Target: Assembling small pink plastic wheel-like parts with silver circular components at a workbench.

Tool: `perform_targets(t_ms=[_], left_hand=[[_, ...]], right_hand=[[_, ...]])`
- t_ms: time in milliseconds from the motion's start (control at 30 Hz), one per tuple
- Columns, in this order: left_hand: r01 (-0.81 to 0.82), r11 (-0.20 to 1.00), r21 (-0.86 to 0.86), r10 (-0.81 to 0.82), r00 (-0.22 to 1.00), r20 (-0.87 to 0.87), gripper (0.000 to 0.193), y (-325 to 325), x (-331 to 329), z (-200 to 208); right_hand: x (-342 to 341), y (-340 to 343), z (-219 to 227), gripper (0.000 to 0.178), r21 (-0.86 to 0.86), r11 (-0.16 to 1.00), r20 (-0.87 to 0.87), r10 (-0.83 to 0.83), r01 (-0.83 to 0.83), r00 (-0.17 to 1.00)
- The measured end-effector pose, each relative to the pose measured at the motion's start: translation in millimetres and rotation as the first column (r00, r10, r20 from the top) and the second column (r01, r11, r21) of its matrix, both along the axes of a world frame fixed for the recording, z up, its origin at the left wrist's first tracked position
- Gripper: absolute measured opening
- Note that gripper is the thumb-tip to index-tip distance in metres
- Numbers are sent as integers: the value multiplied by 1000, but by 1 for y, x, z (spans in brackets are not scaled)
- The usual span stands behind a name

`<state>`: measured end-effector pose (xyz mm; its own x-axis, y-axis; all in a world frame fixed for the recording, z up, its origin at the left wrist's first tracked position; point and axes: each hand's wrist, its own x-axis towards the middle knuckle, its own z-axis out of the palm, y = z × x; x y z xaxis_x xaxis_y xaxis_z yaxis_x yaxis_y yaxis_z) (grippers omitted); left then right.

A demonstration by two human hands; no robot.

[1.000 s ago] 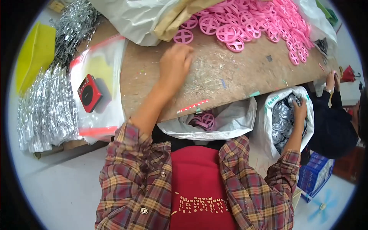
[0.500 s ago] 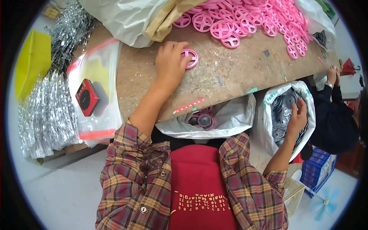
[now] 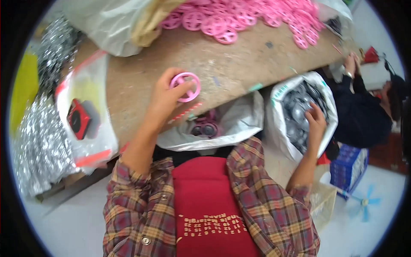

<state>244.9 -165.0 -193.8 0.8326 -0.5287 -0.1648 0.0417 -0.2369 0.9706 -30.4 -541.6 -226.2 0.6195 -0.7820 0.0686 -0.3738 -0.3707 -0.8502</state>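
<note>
My left hand grips a pink spoked ring, like a small wheel, above the near edge of the worktable. My right hand reaches over the mouth of a white woven sack full of dark grey round discs. Its bent fingers touch or hover at the discs; blur hides whether one is held. Between the hands, below the table edge, a second white sack holds several pink rings with grey centres.
More pink rings lie heaped at the table's far side, beside a large whitish sack. To the left are clear plastic bags, a red device and silvery strips. Another person sits at the right, near a blue crate.
The left hand has lifted the pink ring off the table and brought it nearer to me. My right hand stays at the sack of discs. The whole view has shifted a little.
</note>
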Motion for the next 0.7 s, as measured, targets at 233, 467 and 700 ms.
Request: perform_targets(t_ms=[233, 467, 700], left_hand=[[-230, 804, -548, -238, 721, -651, 29, -32, -65, 0], [-266, 757, -597, -308, 661, -685, 35, -51, -98, 0], [-99, 855, -508, -163, 880, -446, 33, -35, -97, -20]], right_hand=[[58, 80, 51, 25, 105, 992, 442, 13, -66, 897], [109, 184, 55, 17, -513, 755, 218, 575, -409, 788], [108, 199, 37, 17, 116, 805, 125, 569, -582, 812]])
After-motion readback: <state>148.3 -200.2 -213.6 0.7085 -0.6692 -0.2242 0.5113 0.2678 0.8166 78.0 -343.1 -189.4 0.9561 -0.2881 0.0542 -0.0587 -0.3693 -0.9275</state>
